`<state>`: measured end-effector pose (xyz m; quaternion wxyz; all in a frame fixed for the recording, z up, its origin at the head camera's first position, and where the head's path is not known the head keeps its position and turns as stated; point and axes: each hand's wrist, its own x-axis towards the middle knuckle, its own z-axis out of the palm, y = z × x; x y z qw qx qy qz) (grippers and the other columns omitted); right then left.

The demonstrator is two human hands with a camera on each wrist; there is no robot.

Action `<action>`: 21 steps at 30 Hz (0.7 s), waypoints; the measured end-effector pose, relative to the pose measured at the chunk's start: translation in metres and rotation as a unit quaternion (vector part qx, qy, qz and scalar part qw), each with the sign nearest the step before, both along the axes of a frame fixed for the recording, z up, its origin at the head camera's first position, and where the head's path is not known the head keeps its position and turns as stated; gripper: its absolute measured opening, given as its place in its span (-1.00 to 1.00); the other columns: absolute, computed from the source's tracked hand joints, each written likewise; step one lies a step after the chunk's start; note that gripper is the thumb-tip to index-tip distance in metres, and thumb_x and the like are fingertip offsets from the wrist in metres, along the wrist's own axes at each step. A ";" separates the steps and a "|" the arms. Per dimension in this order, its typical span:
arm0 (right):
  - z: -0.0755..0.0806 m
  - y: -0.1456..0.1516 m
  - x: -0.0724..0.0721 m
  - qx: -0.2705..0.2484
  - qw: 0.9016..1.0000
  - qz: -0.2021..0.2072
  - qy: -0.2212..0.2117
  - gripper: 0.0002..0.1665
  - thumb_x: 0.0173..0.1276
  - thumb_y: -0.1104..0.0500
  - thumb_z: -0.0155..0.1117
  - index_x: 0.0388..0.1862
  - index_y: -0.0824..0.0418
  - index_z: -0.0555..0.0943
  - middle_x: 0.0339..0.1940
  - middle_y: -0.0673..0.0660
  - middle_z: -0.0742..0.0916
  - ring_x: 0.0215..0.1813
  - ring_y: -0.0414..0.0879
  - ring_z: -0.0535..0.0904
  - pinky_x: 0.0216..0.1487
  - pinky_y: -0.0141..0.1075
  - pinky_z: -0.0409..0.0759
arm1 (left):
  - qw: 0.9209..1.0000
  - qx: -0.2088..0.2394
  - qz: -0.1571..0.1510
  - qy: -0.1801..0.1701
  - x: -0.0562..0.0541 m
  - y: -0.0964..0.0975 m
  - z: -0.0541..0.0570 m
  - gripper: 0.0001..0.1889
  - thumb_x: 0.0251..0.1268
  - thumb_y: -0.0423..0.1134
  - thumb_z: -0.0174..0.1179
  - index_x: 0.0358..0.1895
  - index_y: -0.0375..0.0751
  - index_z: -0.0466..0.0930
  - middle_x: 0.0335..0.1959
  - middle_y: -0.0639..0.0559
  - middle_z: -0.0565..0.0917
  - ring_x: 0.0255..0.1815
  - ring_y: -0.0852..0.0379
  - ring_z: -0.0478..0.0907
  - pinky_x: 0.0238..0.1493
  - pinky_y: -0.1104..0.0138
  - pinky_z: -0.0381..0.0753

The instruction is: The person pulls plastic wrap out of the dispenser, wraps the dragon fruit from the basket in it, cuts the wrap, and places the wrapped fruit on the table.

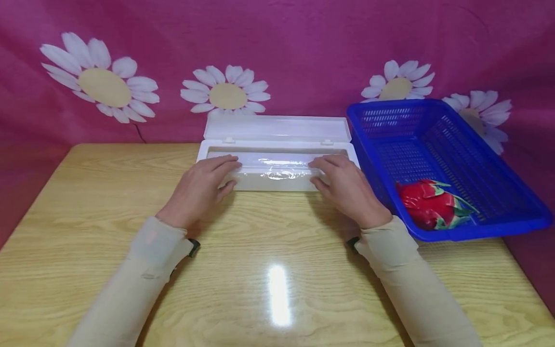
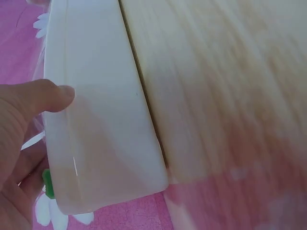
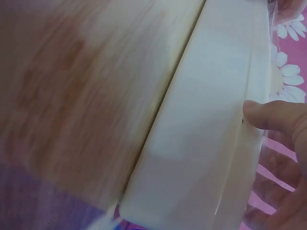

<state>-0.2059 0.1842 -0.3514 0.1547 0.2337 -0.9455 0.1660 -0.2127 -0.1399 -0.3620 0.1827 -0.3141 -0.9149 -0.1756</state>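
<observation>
A white cling film dispenser box sits at the table's far edge, its lid raised behind it. Shiny clear cling film stretches across the front of the opening. My left hand pinches the film at the left part of the box, its thumb against the upper front face. My right hand does likewise at the right, thumb on the front and fingers behind the rim. The exact grip of the fingertips is partly hidden. A green piece shows at the box's left end.
A blue plastic basket stands right of the box, close to my right hand. Inside lies a red dragon fruit with green scales. Behind the wooden table hangs a magenta cloth with white flowers.
</observation>
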 end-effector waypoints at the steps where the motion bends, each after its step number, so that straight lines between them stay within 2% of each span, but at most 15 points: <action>1: 0.000 0.000 0.000 0.001 1.000 0.001 0.002 -0.65 0.37 0.20 0.44 0.11 0.24 0.71 0.10 0.26 0.80 0.21 0.19 0.70 0.29 0.06 0.66 | 1.000 0.003 0.000 0.002 0.000 0.000 0.000 -0.58 0.28 -0.33 0.43 0.21 -0.24 0.65 0.24 -0.14 0.72 0.29 -0.14 0.65 0.38 -0.01 0.61; 7: 0.001 -0.003 0.003 0.010 1.000 -0.002 0.016 -0.68 0.39 0.23 0.42 0.10 0.22 0.75 0.05 0.24 0.82 0.16 0.18 0.71 0.26 0.05 0.68 | 1.000 0.008 0.005 0.007 0.003 -0.002 0.002 -0.63 0.28 -0.37 0.42 0.15 -0.25 0.71 0.17 -0.15 0.76 0.23 -0.13 0.70 0.30 -0.01 0.67; 12: 0.002 -0.002 0.006 0.011 0.999 -0.006 0.032 -0.73 0.43 0.23 0.37 0.07 0.18 0.78 0.01 0.21 0.84 0.13 0.14 0.74 0.24 0.03 0.69 | 1.000 0.013 -0.011 0.008 0.000 -0.006 0.009 -0.68 0.21 -0.38 0.47 0.04 -0.26 0.76 0.02 -0.14 0.81 0.09 -0.10 0.76 0.18 0.02 0.74; 16: 0.004 -0.001 0.006 0.000 0.999 -0.016 0.029 -0.76 0.46 0.24 0.33 0.04 0.15 0.80 -0.01 0.19 0.85 0.09 0.13 0.77 0.20 0.03 0.71 | 1.000 0.003 -0.019 -0.004 -0.002 -0.006 0.013 -0.73 0.25 -0.38 0.43 0.02 -0.24 0.79 -0.03 -0.12 0.84 0.06 -0.10 0.78 0.16 0.02 0.75; 21: 0.005 -0.002 0.006 -0.014 0.999 -0.039 0.007 -0.74 0.49 0.25 0.28 0.08 0.17 0.78 0.01 0.23 0.84 0.09 0.16 0.78 0.19 0.06 0.72 | 0.999 0.005 -0.006 -0.033 -0.002 -0.006 0.016 -0.72 0.31 -0.42 0.37 0.08 -0.24 0.76 0.00 -0.13 0.83 0.07 -0.11 0.78 0.17 0.02 0.74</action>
